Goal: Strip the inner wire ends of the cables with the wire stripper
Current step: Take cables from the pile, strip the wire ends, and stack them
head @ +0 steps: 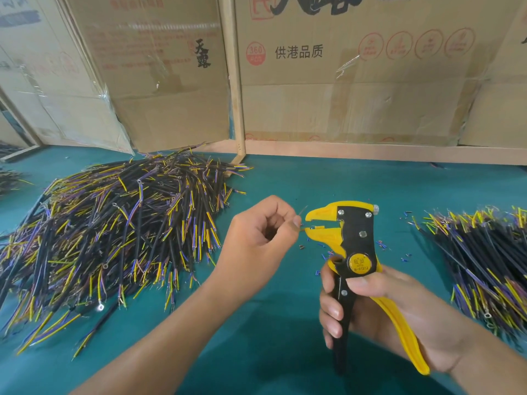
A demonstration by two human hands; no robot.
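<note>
Right hand (379,306) grip around wire stripper (353,249); left hand (259,232) pinching wire end (302,211).

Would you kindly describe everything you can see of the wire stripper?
The wire stripper is a yellow and black hand tool with bare metal rivets and a round yellow label at its pivot. It stands upright above the green table, beak pointing left, slightly parted. The right hand holds its two handles, one black, one yellow. The left hand pinches thin wire ends right at the beak's tip.
</note>
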